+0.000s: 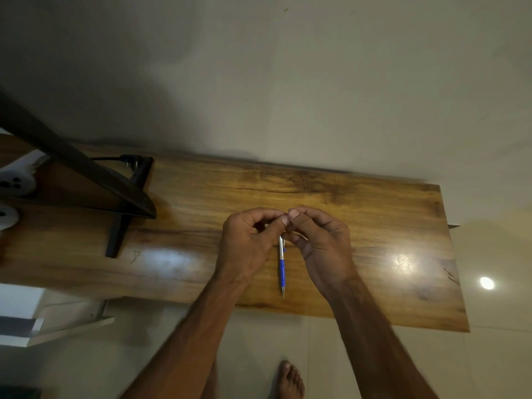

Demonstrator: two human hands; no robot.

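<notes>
Nearest, left hand (250,240) pinching with curled fingers top end of slim silver-and-blue metal pen (282,269), long axis running from fingertips toward near edge of brown wooden table (374,226), then right hand (322,246) pinching same end, equally close.

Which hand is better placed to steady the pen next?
Right, probably: fingers of the right hand curl at the pen where its silver barrel shows; the left hand pinches higher up.

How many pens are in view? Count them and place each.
1. The pen is over the wooden table, its top end pinched between the left hand and the right hand.
</notes>
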